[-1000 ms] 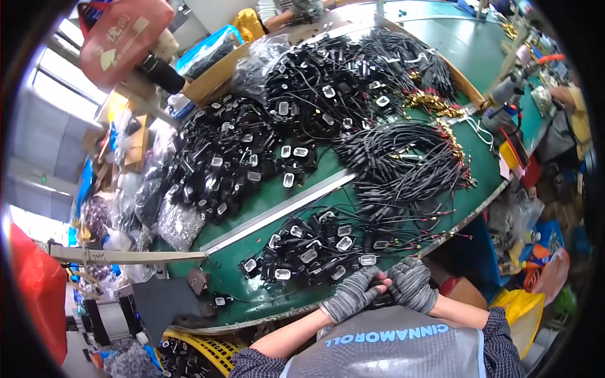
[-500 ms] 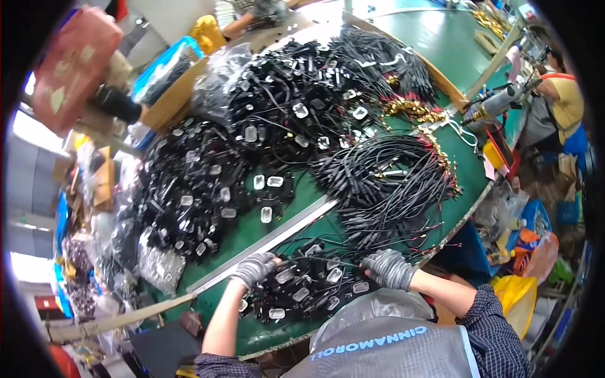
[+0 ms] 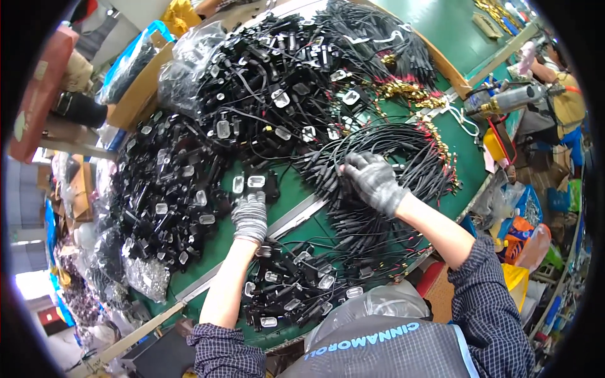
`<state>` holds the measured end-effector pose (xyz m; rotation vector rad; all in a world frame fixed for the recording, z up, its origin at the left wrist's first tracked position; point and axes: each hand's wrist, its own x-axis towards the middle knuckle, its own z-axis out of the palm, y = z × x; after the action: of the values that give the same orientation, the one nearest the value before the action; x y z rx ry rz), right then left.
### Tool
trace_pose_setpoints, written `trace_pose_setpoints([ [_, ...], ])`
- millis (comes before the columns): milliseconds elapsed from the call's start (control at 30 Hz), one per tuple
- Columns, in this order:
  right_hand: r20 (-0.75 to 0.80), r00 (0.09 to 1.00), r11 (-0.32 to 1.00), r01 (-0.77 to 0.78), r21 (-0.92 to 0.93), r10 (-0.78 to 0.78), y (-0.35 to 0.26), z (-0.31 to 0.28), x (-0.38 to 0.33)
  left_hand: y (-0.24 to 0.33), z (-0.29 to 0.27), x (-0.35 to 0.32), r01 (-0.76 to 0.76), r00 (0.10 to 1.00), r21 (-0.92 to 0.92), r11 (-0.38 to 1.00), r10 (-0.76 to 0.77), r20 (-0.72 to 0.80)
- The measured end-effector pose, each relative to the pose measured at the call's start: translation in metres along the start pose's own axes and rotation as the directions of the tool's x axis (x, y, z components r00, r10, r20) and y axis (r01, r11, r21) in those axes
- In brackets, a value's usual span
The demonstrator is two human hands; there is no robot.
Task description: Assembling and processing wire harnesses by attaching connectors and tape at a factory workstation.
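Note:
My left hand (image 3: pixel 251 216), in a grey knit glove, reaches over the green table (image 3: pixel 454 31) to a pair of black plug pieces with clear windows (image 3: pixel 249 183) and touches them. My right hand (image 3: pixel 374 180), also gloved, rests on a fanned bundle of black cables with gold-coloured ends (image 3: pixel 403 170), fingers curled into the strands. A small heap of black plug parts (image 3: pixel 296 290) lies close to my body between both forearms. Whether either hand has closed on a piece is hidden by the gloves.
Big heaps of black plug parts (image 3: pixel 164 195) and cables (image 3: pixel 283 82) cover the table's left and far side. A metal strip (image 3: pixel 296 214) crosses the table. Cardboard boxes (image 3: pixel 135 94) stand at the far left. Another person (image 3: pixel 561 94) works with a tool at the right.
Both hands have moved away from my body, from the near heap: the left up to the plug pieces, the right up onto the cable bundle. The view has shifted slightly.

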<state>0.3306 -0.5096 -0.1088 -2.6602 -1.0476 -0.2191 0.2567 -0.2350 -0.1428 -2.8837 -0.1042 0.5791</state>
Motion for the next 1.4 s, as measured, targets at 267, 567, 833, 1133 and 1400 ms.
trace_pose_setpoints([
  [267, -0.244, 0.951, 0.92, 0.259, 0.294, -0.19, 0.009, -0.012, 0.041, -0.026, -0.014, -0.045, 0.009, 0.97, -0.25, 0.968, -0.07, -0.233],
  [567, 0.194, 0.957, -0.011, -0.201, 0.98, -0.214, -0.225, -0.02, 0.106, -0.021, 0.069, -0.014, 0.008, 0.902, -0.287, 0.958, -0.13, -0.411],
  [833, 0.142, 0.731, 0.047, -0.149, 0.988, -0.667, -0.259, -0.016, 0.011, 0.002, -0.051, -0.139, 0.072, 0.732, -0.694, 0.716, -0.511, -0.451],
  [1133, -0.074, 0.419, -0.138, -0.124, 0.983, -0.905, -0.243, -0.024, -0.094, 0.213, -0.058, -0.265, -0.103, 0.715, -0.899, 0.425, -0.597, -0.364],
  [1400, -0.235, 0.287, -0.248, -0.008, 0.969, -0.929, -0.208, -0.026, -0.141, 0.286, -0.054, -0.304, 0.056, 0.621, -0.991, 0.126, -0.781, -0.064],
])
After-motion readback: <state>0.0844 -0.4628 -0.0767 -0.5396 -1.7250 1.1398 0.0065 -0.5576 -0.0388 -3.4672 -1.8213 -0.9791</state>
